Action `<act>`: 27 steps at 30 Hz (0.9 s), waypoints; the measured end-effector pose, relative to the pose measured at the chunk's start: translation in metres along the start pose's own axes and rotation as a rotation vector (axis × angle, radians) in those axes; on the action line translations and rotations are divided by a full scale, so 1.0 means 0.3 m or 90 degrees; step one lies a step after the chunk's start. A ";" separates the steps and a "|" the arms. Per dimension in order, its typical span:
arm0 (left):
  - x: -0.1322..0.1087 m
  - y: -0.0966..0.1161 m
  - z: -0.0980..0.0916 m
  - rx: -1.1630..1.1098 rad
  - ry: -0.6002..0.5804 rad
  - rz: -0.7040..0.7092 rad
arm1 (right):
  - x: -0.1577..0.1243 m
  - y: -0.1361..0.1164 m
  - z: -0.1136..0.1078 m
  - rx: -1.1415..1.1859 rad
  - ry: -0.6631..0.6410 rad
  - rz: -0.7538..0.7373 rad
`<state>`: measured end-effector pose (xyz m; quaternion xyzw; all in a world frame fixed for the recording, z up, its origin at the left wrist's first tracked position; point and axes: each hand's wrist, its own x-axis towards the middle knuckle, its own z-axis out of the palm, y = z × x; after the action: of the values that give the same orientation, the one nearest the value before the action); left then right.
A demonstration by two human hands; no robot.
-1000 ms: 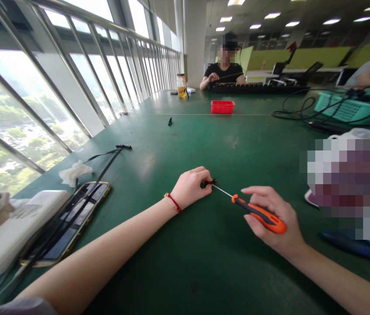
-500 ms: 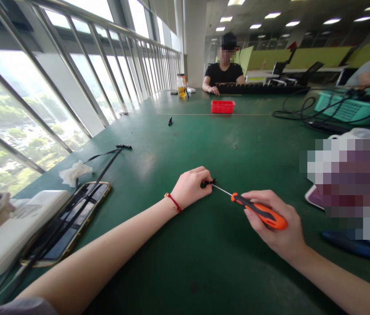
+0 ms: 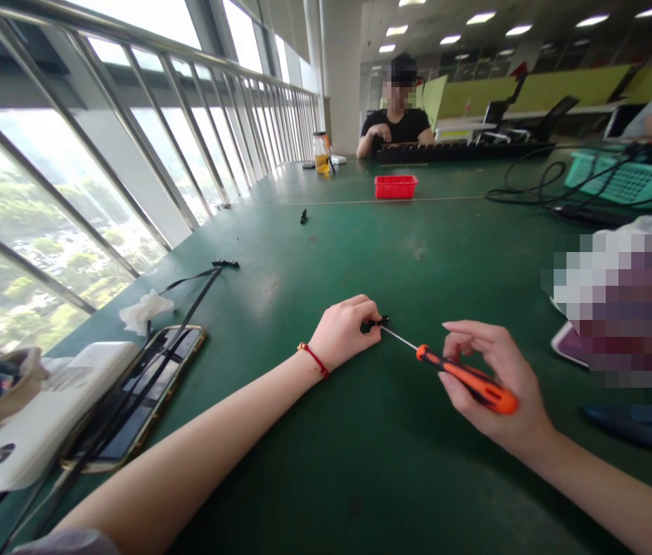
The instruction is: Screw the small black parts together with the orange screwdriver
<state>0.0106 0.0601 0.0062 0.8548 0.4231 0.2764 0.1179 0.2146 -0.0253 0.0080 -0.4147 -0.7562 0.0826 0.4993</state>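
Observation:
Near the middle of the green table [image 3: 280,301], my left hand [image 3: 346,333] pinches a small black part [image 3: 382,321] between thumb and fingers. The metal tip of an orange and black screwdriver [image 3: 468,379] meets that part from the right. The screwdriver's handle rests in my right hand [image 3: 499,381], against the thumb and palm, while the index and other upper fingers are partly lifted off it. A red cord bracelet circles my left wrist.
At left lie a phone [image 3: 146,393], black straps, a white device [image 3: 42,420] and crumpled tissue [image 3: 146,311]. Ahead are a small black piece [image 3: 304,216], a red tray [image 3: 396,187] and a jar [image 3: 322,153]. A person sits opposite; a teal basket [image 3: 620,179] with cables stands right.
The fingers of my right hand have loosened and lifted from the screwdriver handle. The person opposite has raised one hand toward the chest. The view has shifted slightly.

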 end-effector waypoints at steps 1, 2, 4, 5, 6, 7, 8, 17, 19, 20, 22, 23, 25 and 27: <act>0.000 0.001 0.000 0.003 -0.001 0.000 | -0.001 0.001 -0.001 -0.003 -0.023 0.005; 0.000 0.001 -0.001 0.005 -0.002 0.000 | -0.001 0.001 -0.002 -0.009 -0.043 0.009; 0.000 0.001 -0.002 0.008 -0.002 0.000 | -0.003 -0.001 -0.002 -0.023 -0.051 0.009; 0.000 0.001 -0.002 0.008 -0.002 0.000 | -0.004 -0.002 -0.001 -0.028 -0.035 0.007; 0.000 0.001 -0.003 0.009 -0.002 0.001 | -0.005 -0.002 0.001 -0.026 -0.012 0.003; 0.000 0.001 -0.003 0.009 -0.003 0.002 | -0.004 -0.001 0.003 -0.018 0.012 -0.002; 0.000 0.001 -0.003 0.009 -0.004 0.003 | -0.004 0.000 0.004 -0.008 0.030 -0.006; 0.000 0.000 -0.004 0.007 -0.003 0.004 | 0.007 -0.004 0.003 -0.058 -0.019 -0.069; 0.000 -0.001 -0.003 0.009 -0.004 0.004 | 0.006 -0.004 0.004 -0.043 0.006 -0.054; -0.001 0.000 -0.003 0.009 -0.004 0.005 | 0.005 -0.004 0.003 -0.025 0.006 -0.044; -0.001 0.000 -0.002 0.009 -0.005 0.004 | 0.002 -0.002 0.000 0.002 -0.017 -0.028; -0.001 0.001 -0.002 0.008 -0.005 0.003 | 0.000 -0.002 -0.001 0.005 -0.034 -0.019; -0.001 0.001 -0.003 0.007 -0.005 0.003 | -0.006 -0.003 -0.004 -0.009 -0.059 0.000; -0.001 0.002 -0.003 0.007 -0.004 0.003 | -0.009 -0.002 -0.004 -0.030 -0.050 0.004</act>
<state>0.0103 0.0595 0.0071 0.8574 0.4219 0.2716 0.1143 0.2157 -0.0280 0.0071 -0.4250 -0.7758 0.0821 0.4591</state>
